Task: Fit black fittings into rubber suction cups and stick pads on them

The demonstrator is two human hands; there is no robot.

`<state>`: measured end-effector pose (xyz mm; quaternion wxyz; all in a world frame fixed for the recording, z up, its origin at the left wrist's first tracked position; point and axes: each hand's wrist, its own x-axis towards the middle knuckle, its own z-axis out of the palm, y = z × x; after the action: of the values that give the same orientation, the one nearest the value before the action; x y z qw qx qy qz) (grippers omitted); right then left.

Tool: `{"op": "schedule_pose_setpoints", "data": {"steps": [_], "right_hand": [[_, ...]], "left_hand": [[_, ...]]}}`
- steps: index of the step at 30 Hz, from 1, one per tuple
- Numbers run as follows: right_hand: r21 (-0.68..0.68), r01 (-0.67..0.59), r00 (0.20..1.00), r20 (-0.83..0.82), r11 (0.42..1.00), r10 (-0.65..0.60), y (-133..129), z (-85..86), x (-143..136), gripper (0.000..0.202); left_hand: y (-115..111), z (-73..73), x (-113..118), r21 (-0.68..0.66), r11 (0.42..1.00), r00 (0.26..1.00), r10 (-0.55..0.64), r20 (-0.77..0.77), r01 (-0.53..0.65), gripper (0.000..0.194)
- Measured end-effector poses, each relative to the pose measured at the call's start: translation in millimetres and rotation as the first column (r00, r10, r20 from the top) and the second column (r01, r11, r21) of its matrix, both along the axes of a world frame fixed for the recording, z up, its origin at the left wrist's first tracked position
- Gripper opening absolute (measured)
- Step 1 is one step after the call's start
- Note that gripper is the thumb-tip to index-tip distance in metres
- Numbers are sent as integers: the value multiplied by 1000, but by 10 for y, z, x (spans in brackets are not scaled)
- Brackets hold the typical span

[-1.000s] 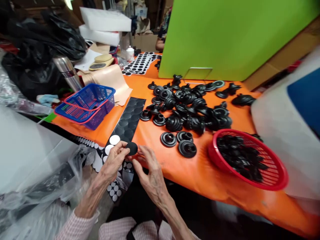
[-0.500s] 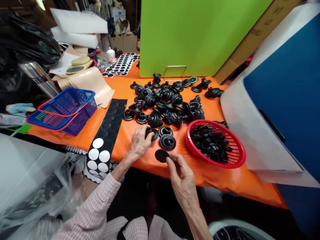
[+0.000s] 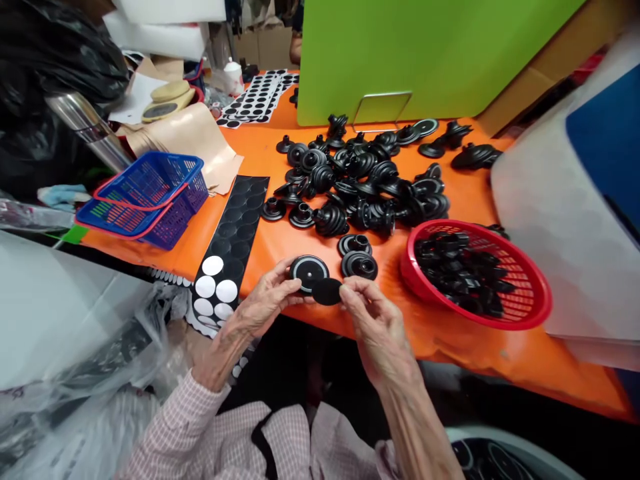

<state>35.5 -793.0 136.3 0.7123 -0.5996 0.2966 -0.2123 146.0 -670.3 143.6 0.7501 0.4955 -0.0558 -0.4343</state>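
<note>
My left hand (image 3: pixel 273 293) grips a round black plastic base (image 3: pixel 306 269), its flat underside with a pale ring turned up toward me. Between the thumb and fingers of my right hand (image 3: pixel 373 313) is a thin black round sticker (image 3: pixel 327 292), whose left edge overlaps the near part of the base in this view; whether they touch I cannot tell. Just beyond my hands, two more black bases (image 3: pixel 359 265) sit with stems up. To the left lies a black sticker sheet (image 3: pixel 235 227) with white circles at its near end where stickers are gone.
A heap of black bases (image 3: pixel 360 173) covers the middle of the orange table (image 3: pixel 285 243). On the right stands a red basket (image 3: pixel 537 293) of small black parts. At left are a blue basket (image 3: pixel 140 193) and a steel flask (image 3: pixel 87 130); a green board (image 3: pixel 425 60) rises behind.
My left hand has lifted a base off the table and turned its underside up. My right hand has brought the sticker up to it. The view has shifted.
</note>
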Motion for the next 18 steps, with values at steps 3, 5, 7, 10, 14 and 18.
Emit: {"op": "schedule_pose_setpoints", "data": {"steps": [3,5,7,10,14,18], "right_hand": [[-52,86,996,6,995,-85,69,-49,81,26],[-78,107,994,-3,991,-107,124,-57,125,26],[-100,99,995,-22,990,-102,171,-52,152,26],[-140,89,994,-46,986,-96,219,-41,167,26],[-147,98,994,-38,984,-104,246,-52,172,27],[-158,99,993,-52,982,-108,254,-70,185,26]], "left_hand": [[57,-18,-31,-12,1000,1000,-20,-2,20,41],[83,-30,-43,-16,999,1000,-29,-4,29,41],[99,-38,-54,-12,1000,1000,-28,-7,28,41],[108,-45,-68,-2,1000,1000,-23,-6,23,39],[111,-64,-77,-9,1000,1000,-8,0,8,37],[113,-85,-76,-8,1000,1000,6,1,-6,37]]}}
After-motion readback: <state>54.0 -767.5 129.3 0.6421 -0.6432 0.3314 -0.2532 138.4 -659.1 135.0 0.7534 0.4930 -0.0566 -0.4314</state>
